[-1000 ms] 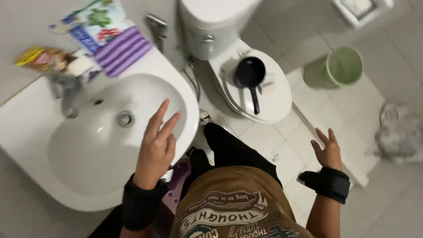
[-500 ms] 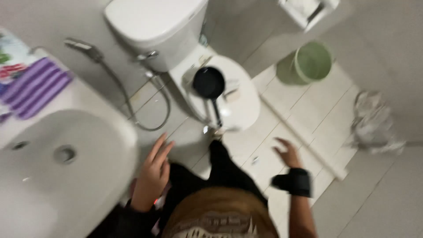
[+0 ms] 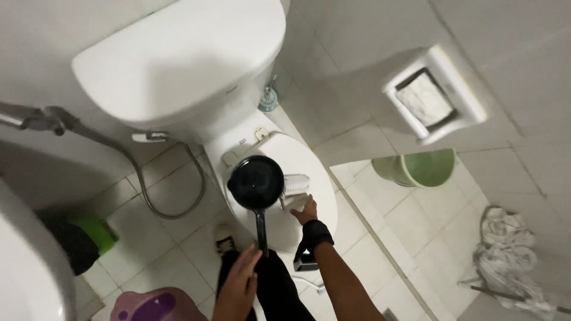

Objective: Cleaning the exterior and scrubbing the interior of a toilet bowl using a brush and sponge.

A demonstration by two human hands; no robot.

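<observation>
A black frying pan (image 3: pixel 257 183) lies on the closed white toilet lid (image 3: pixel 309 157), its handle pointing toward me. My left hand (image 3: pixel 239 280) is just below the handle's end, fingers apart, holding nothing. My right hand (image 3: pixel 307 210), with a black wristband (image 3: pixel 314 233) on the wrist, reaches over the lid. Its fingertips are at a white brush-like object (image 3: pixel 295 184) that lies to the right of the pan. I cannot make out a grip on it.
The white toilet tank (image 3: pixel 178 65) fills the top. A sprayer hose (image 3: pixel 172 193) loops on the tiled floor at left. A green bucket (image 3: pixel 429 167) and a wall paper holder (image 3: pixel 433 98) are at right, a crumpled cloth (image 3: pixel 505 249) lower right, and the sink's edge (image 3: pixel 24 261) at left.
My view has swung from the sink to the toilet. Both hands have moved forward to the lid, the left to the pan's handle and the right to the white object.
</observation>
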